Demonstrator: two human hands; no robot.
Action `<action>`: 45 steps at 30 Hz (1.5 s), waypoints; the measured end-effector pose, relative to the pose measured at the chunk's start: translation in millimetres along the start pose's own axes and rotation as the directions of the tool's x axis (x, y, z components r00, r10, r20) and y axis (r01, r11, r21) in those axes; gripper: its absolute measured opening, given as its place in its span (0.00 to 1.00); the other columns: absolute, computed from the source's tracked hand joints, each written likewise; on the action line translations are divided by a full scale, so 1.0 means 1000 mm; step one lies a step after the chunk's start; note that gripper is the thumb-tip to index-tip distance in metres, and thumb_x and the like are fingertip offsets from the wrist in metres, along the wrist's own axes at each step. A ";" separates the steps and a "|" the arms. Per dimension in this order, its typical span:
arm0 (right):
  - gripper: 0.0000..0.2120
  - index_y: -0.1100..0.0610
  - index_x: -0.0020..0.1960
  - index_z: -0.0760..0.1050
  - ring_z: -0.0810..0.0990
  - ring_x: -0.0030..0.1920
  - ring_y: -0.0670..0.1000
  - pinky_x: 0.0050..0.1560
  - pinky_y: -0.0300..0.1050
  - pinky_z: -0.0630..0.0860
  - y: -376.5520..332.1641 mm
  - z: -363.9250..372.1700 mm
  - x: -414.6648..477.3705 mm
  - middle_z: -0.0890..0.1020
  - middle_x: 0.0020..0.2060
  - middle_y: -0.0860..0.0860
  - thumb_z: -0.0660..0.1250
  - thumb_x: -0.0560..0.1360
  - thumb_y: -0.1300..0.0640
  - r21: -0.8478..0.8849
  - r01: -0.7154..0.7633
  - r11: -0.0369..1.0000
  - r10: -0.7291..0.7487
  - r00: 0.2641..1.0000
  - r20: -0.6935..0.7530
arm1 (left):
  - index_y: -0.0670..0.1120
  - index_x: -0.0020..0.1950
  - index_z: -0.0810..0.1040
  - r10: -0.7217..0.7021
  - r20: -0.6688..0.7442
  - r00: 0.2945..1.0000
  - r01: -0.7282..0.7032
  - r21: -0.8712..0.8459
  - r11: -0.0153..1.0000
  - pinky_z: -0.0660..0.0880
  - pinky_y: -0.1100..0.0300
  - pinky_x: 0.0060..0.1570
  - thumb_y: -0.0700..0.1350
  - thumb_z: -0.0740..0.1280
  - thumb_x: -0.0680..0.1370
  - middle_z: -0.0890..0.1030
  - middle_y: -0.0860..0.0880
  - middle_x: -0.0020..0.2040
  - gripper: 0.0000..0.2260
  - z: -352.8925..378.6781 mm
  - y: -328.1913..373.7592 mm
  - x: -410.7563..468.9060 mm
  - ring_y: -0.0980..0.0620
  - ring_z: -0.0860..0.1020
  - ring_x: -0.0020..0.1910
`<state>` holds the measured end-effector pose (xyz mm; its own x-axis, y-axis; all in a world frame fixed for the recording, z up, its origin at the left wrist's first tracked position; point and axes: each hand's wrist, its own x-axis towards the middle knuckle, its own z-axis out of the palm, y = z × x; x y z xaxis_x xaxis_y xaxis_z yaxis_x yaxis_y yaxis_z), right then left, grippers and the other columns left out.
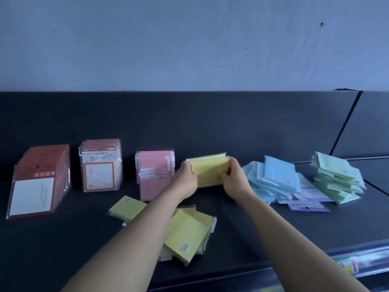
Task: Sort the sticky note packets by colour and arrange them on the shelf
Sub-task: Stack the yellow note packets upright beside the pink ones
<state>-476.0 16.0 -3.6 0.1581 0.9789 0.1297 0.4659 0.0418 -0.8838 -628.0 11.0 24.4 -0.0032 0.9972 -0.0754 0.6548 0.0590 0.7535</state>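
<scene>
With left hand and right hand pinching the upright yellow stack by its sides, between pinks and blues on the shelf, square edges, keep it standing, then add the loose yellows.

A pale grey-blue wall fills the upper part of the view. Toward the wall's right side sits a small dark speck, and low on the wall near its middle run faint scratches. Directly below the wall stands a black back panel, split by a slanted seam under the wall's right end. Far below the wall, at lower right, a clear label strip holds blurred yellow and pink tags.
</scene>
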 end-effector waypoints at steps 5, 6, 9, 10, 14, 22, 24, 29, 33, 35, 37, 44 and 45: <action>0.15 0.48 0.57 0.66 0.71 0.37 0.46 0.36 0.41 0.69 0.006 -0.006 0.023 0.73 0.38 0.45 0.57 0.76 0.65 -0.022 -0.038 0.999 0.036 0.997 -0.068 | 0.42 0.67 0.64 -0.016 -0.024 1.000 0.017 0.045 0.999 0.60 0.61 0.31 0.42 0.52 0.83 0.69 0.50 0.43 0.13 0.011 0.015 0.016 0.56 0.66 0.36; 0.15 0.49 0.56 0.67 0.72 0.38 0.47 0.36 0.40 0.70 0.005 -0.004 0.027 0.74 0.38 0.45 0.58 0.76 0.66 -0.006 -0.037 0.999 0.037 0.997 -0.074 | 0.42 0.69 0.63 -0.017 -0.043 0.999 0.019 0.049 0.999 0.60 0.61 0.34 0.42 0.51 0.83 0.71 0.49 0.47 0.14 0.011 0.017 0.019 0.54 0.69 0.40; 0.16 0.51 0.56 0.69 0.74 0.39 0.48 0.36 0.39 0.71 0.001 0.009 0.037 0.77 0.41 0.47 0.56 0.74 0.68 0.038 -0.054 0.998 0.056 0.996 -0.072 | 0.44 0.72 0.60 -0.086 -0.115 0.990 0.092 0.045 0.995 0.55 0.63 0.44 0.39 0.51 0.83 0.65 0.46 0.71 0.17 0.009 0.021 0.025 0.48 0.66 0.68; 0.17 0.51 0.57 0.69 0.74 0.40 0.49 0.37 0.40 0.70 0.000 0.014 0.039 0.77 0.42 0.48 0.56 0.74 0.68 0.039 -0.063 0.997 0.065 0.997 -0.053 | 0.44 0.72 0.60 -0.105 -0.129 0.986 0.111 0.044 0.993 0.58 0.62 0.46 0.38 0.51 0.83 0.64 0.46 0.71 0.17 0.011 0.017 0.030 0.48 0.65 0.70; 0.20 0.50 0.58 0.67 0.75 0.46 0.51 0.44 0.44 0.72 0.005 0.025 0.037 0.78 0.47 0.47 0.52 0.72 0.69 0.032 -0.095 0.995 0.095 0.995 0.006 | 0.42 0.60 0.64 -0.132 -0.115 0.985 0.142 0.082 0.987 0.70 0.55 0.45 0.39 0.54 0.79 0.73 0.45 0.55 0.10 0.019 0.003 0.047 0.43 0.74 0.53; 0.23 0.46 0.53 0.67 0.75 0.43 0.45 0.38 0.35 0.71 0.008 0.024 0.039 0.78 0.44 0.41 0.51 0.71 0.71 0.074 -0.077 0.994 0.077 0.997 -0.002 | 0.43 0.51 0.64 -0.114 -0.132 0.985 0.123 0.064 0.990 0.65 0.58 0.31 0.37 0.57 0.77 0.72 0.46 0.45 0.05 0.023 -0.007 0.056 0.47 0.70 0.40; 0.21 0.47 0.52 0.67 0.75 0.42 0.44 0.37 0.33 0.70 0.007 0.023 0.037 0.78 0.44 0.42 0.52 0.71 0.72 0.071 -0.074 0.995 0.075 0.997 -0.003 | 0.43 0.53 0.64 -0.104 -0.130 0.986 0.111 0.048 0.993 0.66 0.58 0.33 0.37 0.58 0.78 0.72 0.46 0.48 0.05 0.024 -0.007 0.055 0.46 0.72 0.43; 0.21 0.56 0.63 0.64 0.74 0.48 0.50 0.42 0.41 0.70 0.006 0.024 0.033 0.76 0.52 0.46 0.57 0.72 0.68 0.054 -0.083 0.995 0.084 0.996 -0.009 | 0.43 0.61 0.65 -0.062 -0.123 0.991 0.078 0.129 0.989 0.67 0.56 0.51 0.40 0.59 0.79 0.72 0.45 0.60 0.11 0.020 -0.004 0.045 0.45 0.71 0.56; 0.15 0.56 0.55 0.63 0.74 0.47 0.53 0.41 0.46 0.72 0.005 0.024 0.030 0.75 0.56 0.54 0.60 0.70 0.65 0.022 -0.083 0.996 0.083 0.997 0.005 | 0.40 0.71 0.60 0.020 -0.099 0.995 -0.005 0.148 0.989 0.61 0.53 0.67 0.42 0.57 0.82 0.63 0.43 0.73 0.18 0.005 0.007 0.023 0.42 0.59 0.74; 0.17 0.55 0.56 0.62 0.72 0.49 0.53 0.39 0.44 0.70 0.005 0.023 0.028 0.73 0.60 0.56 0.62 0.71 0.64 -0.023 -0.081 0.996 0.082 0.996 0.020 | 0.41 0.71 0.60 0.063 -0.074 0.995 -0.055 0.107 0.993 0.68 0.52 0.60 0.43 0.57 0.82 0.66 0.43 0.71 0.19 -0.007 0.005 0.018 0.42 0.67 0.67; 0.24 0.57 0.66 0.60 0.72 0.58 0.54 0.49 0.45 0.70 0.005 0.021 0.025 0.69 0.67 0.55 0.65 0.73 0.63 -0.087 -0.095 0.992 0.099 0.994 0.049 | 0.43 0.66 0.63 0.108 -0.040 0.993 -0.105 0.061 0.993 0.68 0.56 0.53 0.43 0.58 0.82 0.70 0.45 0.62 0.14 -0.016 -0.003 0.012 0.48 0.69 0.55; 0.39 0.57 0.77 0.50 0.66 0.70 0.56 0.66 0.46 0.65 0.002 0.016 0.009 0.66 0.72 0.55 0.68 0.74 0.61 -0.226 -0.129 0.966 0.146 0.987 0.063 | 0.50 0.58 0.70 0.071 0.055 0.996 -0.072 0.005 0.997 0.69 0.55 0.51 0.39 0.60 0.79 0.68 0.51 0.53 0.10 -0.010 -0.028 0.008 0.50 0.68 0.49; 0.39 0.58 0.77 0.51 0.67 0.69 0.55 0.65 0.46 0.65 0.002 0.016 0.009 0.67 0.71 0.54 0.69 0.73 0.61 -0.222 -0.137 0.966 0.153 0.987 0.057 | 0.52 0.51 0.69 0.050 0.074 0.996 -0.050 0.000 0.999 0.68 0.55 0.50 0.38 0.60 0.78 0.68 0.50 0.52 0.09 -0.006 -0.030 0.009 0.49 0.69 0.48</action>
<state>-487.2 28.3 -11.1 0.1777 0.9835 -0.0323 0.6212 -0.1376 -0.7715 -652.4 18.8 5.0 0.0857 0.9926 -0.0857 0.6543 0.0088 0.7562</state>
